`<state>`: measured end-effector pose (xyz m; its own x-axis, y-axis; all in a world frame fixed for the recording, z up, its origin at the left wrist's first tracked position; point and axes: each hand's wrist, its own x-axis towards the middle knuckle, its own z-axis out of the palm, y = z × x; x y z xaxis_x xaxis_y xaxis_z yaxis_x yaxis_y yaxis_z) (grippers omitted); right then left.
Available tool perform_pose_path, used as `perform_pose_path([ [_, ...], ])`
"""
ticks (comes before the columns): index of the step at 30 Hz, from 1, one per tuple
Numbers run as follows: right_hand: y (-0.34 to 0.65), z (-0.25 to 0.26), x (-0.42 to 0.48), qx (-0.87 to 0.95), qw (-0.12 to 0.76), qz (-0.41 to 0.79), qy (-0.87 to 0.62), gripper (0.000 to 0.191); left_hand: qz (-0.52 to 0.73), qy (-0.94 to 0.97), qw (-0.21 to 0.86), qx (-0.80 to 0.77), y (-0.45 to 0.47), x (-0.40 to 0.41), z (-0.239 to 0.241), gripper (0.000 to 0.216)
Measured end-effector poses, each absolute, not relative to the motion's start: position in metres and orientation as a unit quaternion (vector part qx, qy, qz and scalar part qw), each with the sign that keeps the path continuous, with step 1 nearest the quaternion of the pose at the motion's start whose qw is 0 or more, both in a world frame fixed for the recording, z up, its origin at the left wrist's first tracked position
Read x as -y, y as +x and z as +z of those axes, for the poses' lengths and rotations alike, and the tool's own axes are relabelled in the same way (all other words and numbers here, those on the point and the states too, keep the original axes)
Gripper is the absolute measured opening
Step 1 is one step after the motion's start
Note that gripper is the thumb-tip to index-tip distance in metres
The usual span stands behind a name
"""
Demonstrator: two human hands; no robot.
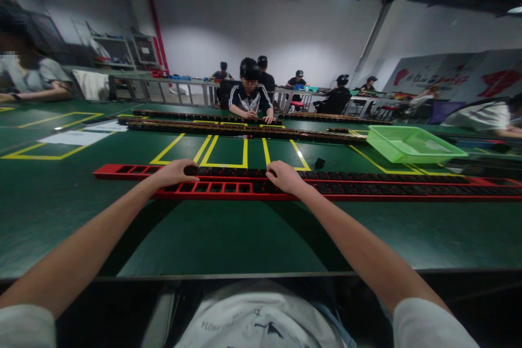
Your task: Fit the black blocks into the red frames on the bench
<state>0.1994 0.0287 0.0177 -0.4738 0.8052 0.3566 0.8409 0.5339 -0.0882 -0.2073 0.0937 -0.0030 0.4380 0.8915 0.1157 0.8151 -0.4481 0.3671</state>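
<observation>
Two long red slotted rails [228, 188] lie side by side across the green table [244, 234], partly filled with small black parts. My left hand [176, 172] rests palm down on the far rail, fingers curled over black parts. My right hand [284, 176] lies on the same rail to the right, fingers bent down onto the row of black parts. Whether either hand pinches a part is hidden by the knuckles. A loose black part [320, 163] sits just beyond the rails.
A green plastic basket [410, 144] stands at the right. Yellow tape boxes [226, 152] mark the table. More dark rails [244, 129] lie farther back, where a person in a black cap [249, 95] works opposite. Other people sit left, right and behind.
</observation>
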Motion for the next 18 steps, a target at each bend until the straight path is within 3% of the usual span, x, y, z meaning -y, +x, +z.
perform_pose_path([
  [18, 0.1995, 0.0184, -0.0287, 0.852, 0.178, -0.036, -0.491, 0.011, 0.150, 0.835, 0.130, -0.513, -0.2078, -0.0931, -0.0036, 0.061],
])
